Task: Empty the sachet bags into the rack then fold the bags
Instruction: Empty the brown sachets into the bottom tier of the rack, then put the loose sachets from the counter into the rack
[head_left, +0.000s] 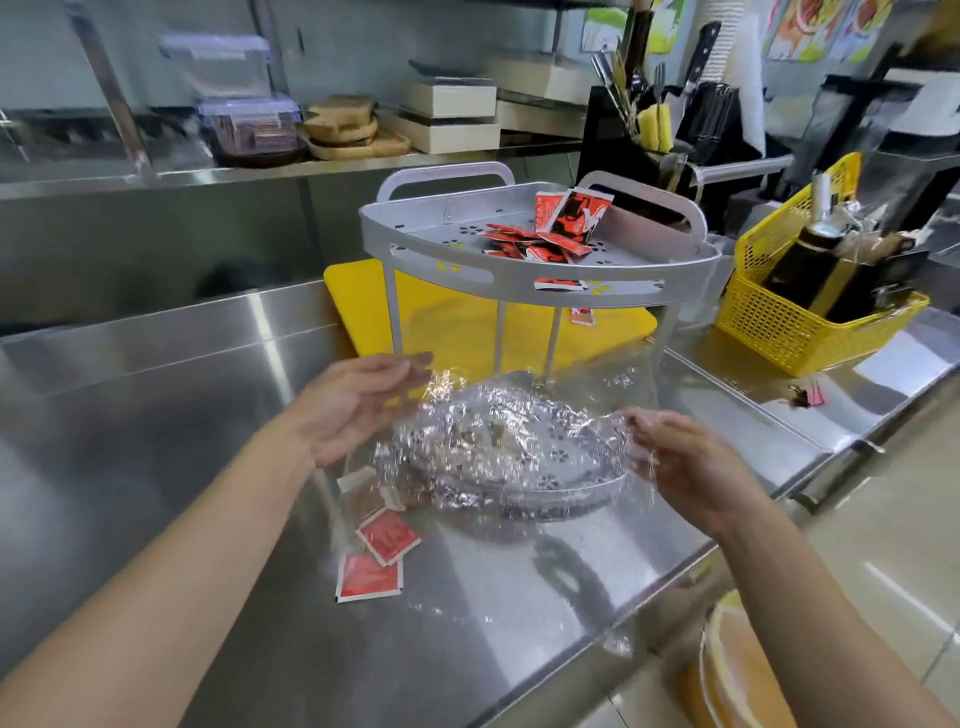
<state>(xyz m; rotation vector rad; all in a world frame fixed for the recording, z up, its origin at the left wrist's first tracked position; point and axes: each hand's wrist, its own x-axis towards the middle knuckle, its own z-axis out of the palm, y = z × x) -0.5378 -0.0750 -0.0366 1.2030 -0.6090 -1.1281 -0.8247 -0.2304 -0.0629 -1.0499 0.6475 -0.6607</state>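
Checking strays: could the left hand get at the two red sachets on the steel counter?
Probably yes: the red sachets lie unblocked close below the left hand, though the clear plastic bag is at its fingers.

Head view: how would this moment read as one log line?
clear bag: spread between left hand and right hand | rack: red sachets in top tier | steel table: two loose sachets

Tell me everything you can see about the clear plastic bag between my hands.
The clear plastic bag is thin, see-through film, heavily crinkled and glinting with reflections. It is stretched roughly sideways in front of the grey rack, whose lower tray shows through it. The left hand touches its upper left edge with fairly straight fingers, and the right hand pinches its right edge. It looks mostly empty, though blur hides the details.
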